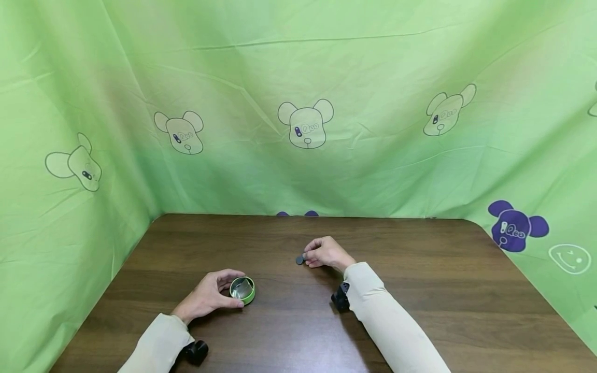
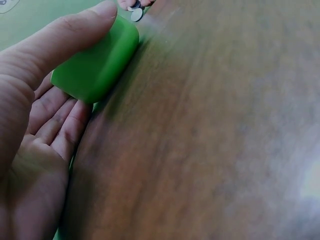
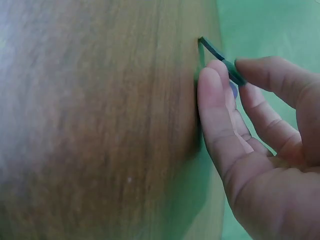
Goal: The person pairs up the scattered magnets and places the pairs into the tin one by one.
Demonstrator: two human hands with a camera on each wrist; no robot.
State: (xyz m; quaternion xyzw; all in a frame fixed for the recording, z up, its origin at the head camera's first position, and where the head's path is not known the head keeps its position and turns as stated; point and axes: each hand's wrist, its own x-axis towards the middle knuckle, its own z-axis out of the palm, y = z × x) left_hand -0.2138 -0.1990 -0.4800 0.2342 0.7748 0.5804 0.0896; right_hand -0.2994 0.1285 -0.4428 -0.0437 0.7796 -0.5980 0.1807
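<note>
My left hand (image 1: pixel 207 294) grips a small round green tin (image 1: pixel 252 297) from its left side, thumb on the near side and fingers on the far side. The tin's open top faces up and its inside looks silvery. In the left wrist view its smooth green wall (image 2: pixel 97 65) shows under the thumb. Farther off to the right, my right hand (image 1: pixel 330 254) pinches a small dark disc (image 3: pixel 234 72) between thumb and fingertips, low over the table. A second thin, coin-like disc (image 1: pixel 299 260) sits at its edge, tilted in the right wrist view.
Both hands are over a brown wood-grain table (image 1: pixel 280 331). A green cloth (image 1: pixel 242 171) printed with bear heads hangs behind it and along its sides. Dark wrist cameras (image 1: pixel 196 353) hang below both cuffs, close to the tabletop.
</note>
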